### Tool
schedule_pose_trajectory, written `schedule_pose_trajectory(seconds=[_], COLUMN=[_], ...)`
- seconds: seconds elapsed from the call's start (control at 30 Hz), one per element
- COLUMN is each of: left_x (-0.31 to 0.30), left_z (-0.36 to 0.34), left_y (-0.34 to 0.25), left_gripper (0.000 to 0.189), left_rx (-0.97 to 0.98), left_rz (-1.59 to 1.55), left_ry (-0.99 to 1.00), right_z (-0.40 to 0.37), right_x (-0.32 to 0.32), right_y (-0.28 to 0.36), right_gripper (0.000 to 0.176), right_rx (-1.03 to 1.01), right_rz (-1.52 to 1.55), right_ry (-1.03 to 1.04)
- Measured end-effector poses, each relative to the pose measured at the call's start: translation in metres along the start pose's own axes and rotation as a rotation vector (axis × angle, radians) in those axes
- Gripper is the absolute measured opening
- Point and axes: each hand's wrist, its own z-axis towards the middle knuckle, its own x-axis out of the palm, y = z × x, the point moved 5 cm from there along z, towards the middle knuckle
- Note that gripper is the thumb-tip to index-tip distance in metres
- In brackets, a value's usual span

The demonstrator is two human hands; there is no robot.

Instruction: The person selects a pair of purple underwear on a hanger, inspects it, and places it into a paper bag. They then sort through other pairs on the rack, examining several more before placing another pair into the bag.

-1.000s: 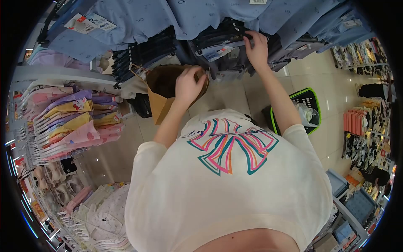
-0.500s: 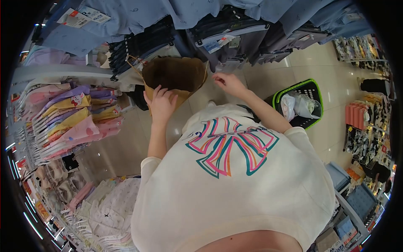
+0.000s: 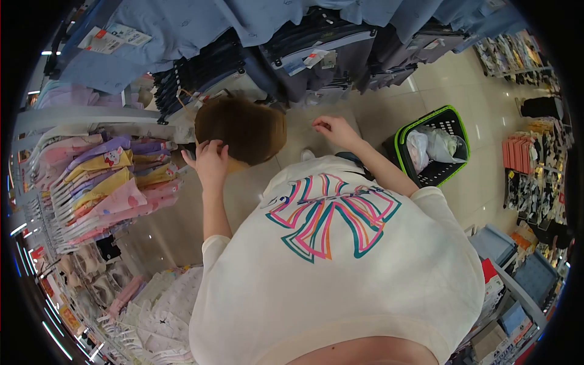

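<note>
A brown paper bag (image 3: 277, 137) stands below the hanging dark clothes, its wide dark mouth facing up. My left hand (image 3: 210, 161) is at the near left side of the bag, its fingertips overlapping the edge and the thumb spread away to the left. Nothing shows in that hand. To the right of the bag and apart from it, my right hand (image 3: 336, 131) hovers over the floor with its fingers curled in and nothing visible between them. A thin handle (image 3: 182, 97) sticks up at the bag's far left.
On the right, a black shopping basket with a green rim (image 3: 398, 146) stands on the tiled floor (image 3: 389, 112), holding clear plastic packages (image 3: 441, 146). Blue garments (image 3: 182, 30) hang overhead in front. Racks of children's clothes (image 3: 112, 182) line the left side.
My left hand has shifted left along the bag and its thumb has spread outward. My right hand stays curled, slightly farther from the bag. The bag sits a little further left in view.
</note>
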Motion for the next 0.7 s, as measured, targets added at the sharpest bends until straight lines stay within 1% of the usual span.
schedule_pose_trajectory(seconds=[0.03,0.13,0.17,0.2,0.23,0.3,0.33,0.4,0.47,0.57,0.6,0.67,0.7], left_x=[0.004,0.014,0.024,0.027,0.032,0.049,0.056,0.069,0.084,0.133,0.146,0.173,0.191], left_z=[0.001,0.004,0.004,0.007,0.008,0.005,0.004,-0.004,-0.01,-0.021,-0.023,-0.028,-0.03], left_y=[-0.004,-0.045,-0.06,-0.08,-0.1,-0.131,-0.145,-0.166,-0.179,-0.184,-0.186,-0.191,-0.19], left_gripper=[0.015,0.014,0.014,0.015,0.016,0.017,0.017,0.016,0.015,0.017,0.018,0.02,0.019], left_rx=[0.003,0.125,0.167,0.209,0.251,0.236,0.218,0.262,0.289,0.162,0.107,-0.013,-0.065], left_rz=[0.011,-0.137,-0.232,-0.337,-0.437,-0.683,-0.798,-0.832,-0.841,-0.964,-1.01,-1.099,-1.079], left_ry=[-0.004,-0.122,-0.099,0.012,0.133,0.316,0.411,0.502,0.595,0.831,0.876,0.957,0.975], right_z=[-0.002,-0.015,-0.02,-0.028,-0.037,-0.058,-0.073,-0.108,-0.149,-0.218,-0.24,-0.275,-0.291], right_x=[-0.002,-0.005,-0.008,-0.011,-0.014,-0.021,-0.025,-0.032,-0.038,-0.047,-0.05,-0.059,-0.064], right_y=[-0.003,-0.024,-0.035,-0.047,-0.062,-0.095,-0.113,-0.148,-0.187,-0.238,-0.254,-0.288,-0.307], right_gripper=[0.017,0.016,0.017,0.017,0.017,0.016,0.015,0.013,0.013,0.013,0.013,0.015,0.016], right_rx=[0.007,0.061,0.094,0.131,0.217,0.385,0.433,0.514,0.679,0.89,0.952,1.046,1.091], right_rz=[0.004,0.035,0.057,0.081,0.151,0.293,0.364,0.508,0.637,0.793,0.836,0.734,0.682], right_ry=[-0.018,-0.085,-0.112,-0.143,-0.181,-0.254,-0.336,-0.495,-0.642,-0.842,-0.905,-0.872,-0.849])
